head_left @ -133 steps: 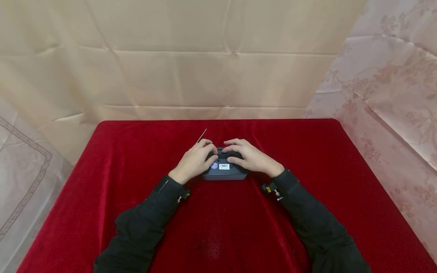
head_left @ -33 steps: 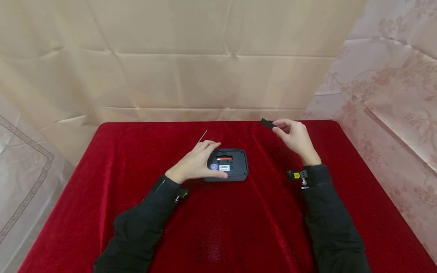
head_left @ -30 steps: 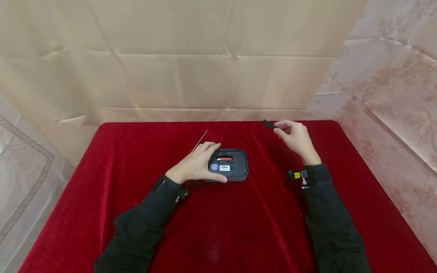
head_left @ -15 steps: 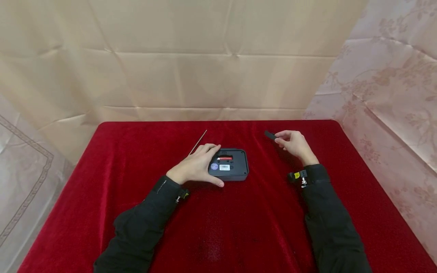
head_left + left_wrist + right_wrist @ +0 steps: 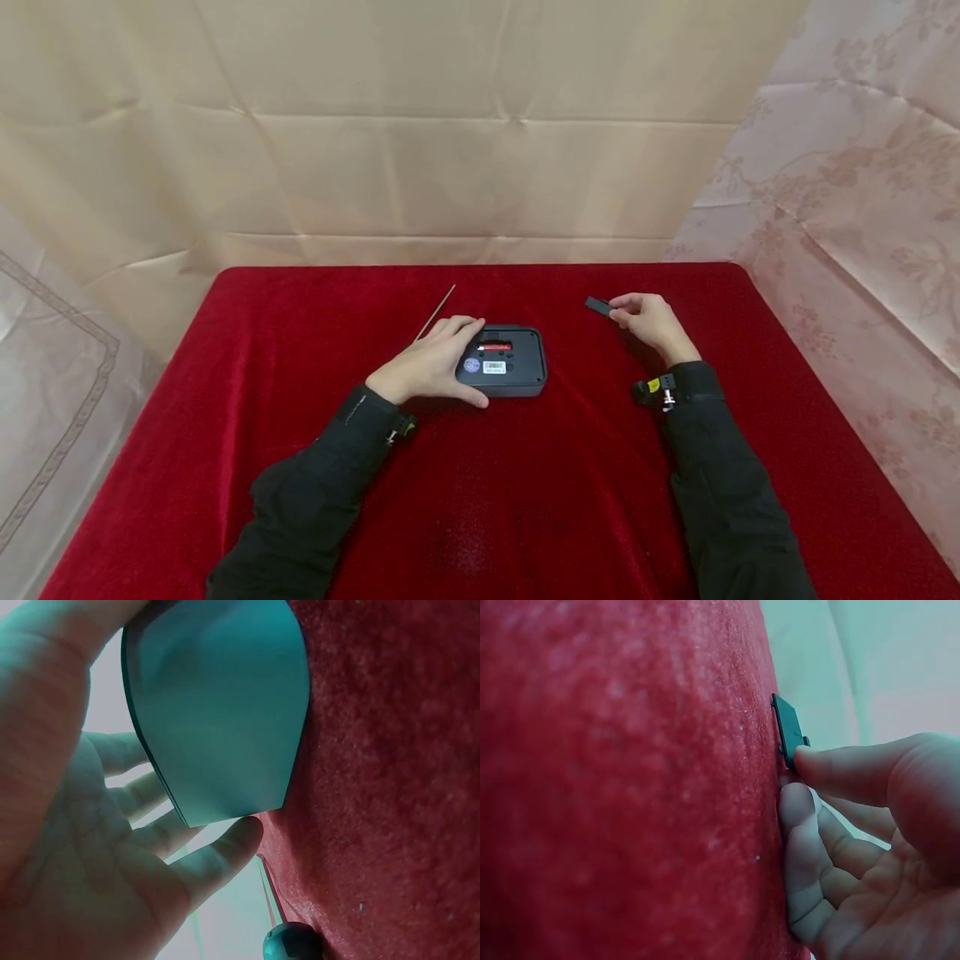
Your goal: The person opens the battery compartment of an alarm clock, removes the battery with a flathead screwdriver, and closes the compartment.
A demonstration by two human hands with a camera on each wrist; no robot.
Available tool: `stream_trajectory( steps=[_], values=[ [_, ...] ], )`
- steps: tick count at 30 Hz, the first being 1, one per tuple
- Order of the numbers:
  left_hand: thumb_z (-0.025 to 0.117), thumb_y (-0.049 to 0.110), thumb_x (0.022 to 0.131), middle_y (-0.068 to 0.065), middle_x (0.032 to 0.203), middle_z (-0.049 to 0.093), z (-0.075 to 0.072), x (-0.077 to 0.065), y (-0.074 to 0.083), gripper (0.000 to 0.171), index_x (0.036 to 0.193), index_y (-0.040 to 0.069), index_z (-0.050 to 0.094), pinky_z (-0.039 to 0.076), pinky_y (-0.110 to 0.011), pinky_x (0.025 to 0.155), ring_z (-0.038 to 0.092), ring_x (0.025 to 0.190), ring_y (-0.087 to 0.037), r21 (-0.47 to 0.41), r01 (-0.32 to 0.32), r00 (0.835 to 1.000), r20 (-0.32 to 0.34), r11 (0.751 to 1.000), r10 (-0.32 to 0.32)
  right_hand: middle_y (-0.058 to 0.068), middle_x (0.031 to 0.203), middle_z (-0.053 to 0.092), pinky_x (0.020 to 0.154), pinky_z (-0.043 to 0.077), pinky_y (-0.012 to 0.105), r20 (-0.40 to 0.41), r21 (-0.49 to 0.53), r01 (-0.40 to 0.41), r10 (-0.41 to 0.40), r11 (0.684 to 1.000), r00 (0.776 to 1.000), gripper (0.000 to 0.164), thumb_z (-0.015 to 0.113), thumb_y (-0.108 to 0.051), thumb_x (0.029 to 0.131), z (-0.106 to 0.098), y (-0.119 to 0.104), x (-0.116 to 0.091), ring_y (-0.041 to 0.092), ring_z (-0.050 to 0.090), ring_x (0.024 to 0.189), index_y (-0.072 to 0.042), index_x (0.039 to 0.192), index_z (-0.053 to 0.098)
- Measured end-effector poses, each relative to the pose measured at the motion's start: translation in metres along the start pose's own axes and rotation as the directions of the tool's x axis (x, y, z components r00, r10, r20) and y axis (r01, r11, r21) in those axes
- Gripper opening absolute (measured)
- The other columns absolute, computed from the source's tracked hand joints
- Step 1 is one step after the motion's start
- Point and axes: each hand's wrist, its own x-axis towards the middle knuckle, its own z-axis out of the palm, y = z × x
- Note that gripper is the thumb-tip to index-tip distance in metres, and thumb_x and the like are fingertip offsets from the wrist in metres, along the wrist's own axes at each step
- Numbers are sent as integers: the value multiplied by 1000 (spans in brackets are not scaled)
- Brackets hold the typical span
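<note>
A dark grey battery-powered device (image 5: 517, 379) lies on the red cloth, its underside up. In its uncovered compartment sits a red battery (image 5: 495, 347); a barcode label and a round purple sticker are below. My left hand (image 5: 427, 362) holds the device's left end, fingers at the far side and thumb at the near side. The left wrist view shows the device's smooth end wall (image 5: 221, 712) between thumb and fingers. Off to the right, my right hand (image 5: 652, 321) pinches a small dark battery cover (image 5: 789, 731) between thumb and fingers, low at the cloth.
A thin metal rod (image 5: 437, 310) lies behind my left hand, which hides its near end. The left wrist view has a dark rounded object (image 5: 291, 941) on the cloth (image 5: 397, 787). Beige fabric (image 5: 480, 175) hangs beyond the table's far edge.
The cover has come off the device in my right hand, moved right, and been lowered to the cloth. My left hand stays at the device, its thumb shifted slightly to the near side.
</note>
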Motion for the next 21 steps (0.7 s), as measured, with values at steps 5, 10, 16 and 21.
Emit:
stream_trajectory(
  steps=[5,10,16,21],
  values=[
    [88,53,71,-9,152,38,0,0,-1,114,158,5,32,44,-46,106,35,134,-25,5,-9,1000,3,1000,9,21,117,63,86,45,40,3,-16,0,0,1000,1000,33,61,-16,102,1,-1,1,31,54,98,-2,133,61],
    [88,52,72,-9,153,38,-1,-1,0,113,158,5,32,43,-46,106,34,134,-25,0,-11,1000,9,1000,11,21,116,62,86,43,40,11,-36,9,-8,999,1000,34,62,-15,102,2,-1,1,32,52,100,-2,133,61],
    [88,51,72,-10,153,37,-2,-2,0,113,158,4,32,43,-46,106,35,134,-25,4,-10,1000,11,1000,10,20,115,61,87,41,41,28,-41,11,-10,999,1000,34,61,-15,102,1,-3,0,32,51,101,-3,134,60],
    [87,53,73,-10,154,36,-2,-2,0,113,158,5,31,43,-45,107,35,134,-25,8,-6,1000,17,1000,6,20,115,61,86,40,40,33,-51,15,-13,999,999,34,62,-15,102,1,-4,1,31,51,101,-2,133,61]
  ],
)
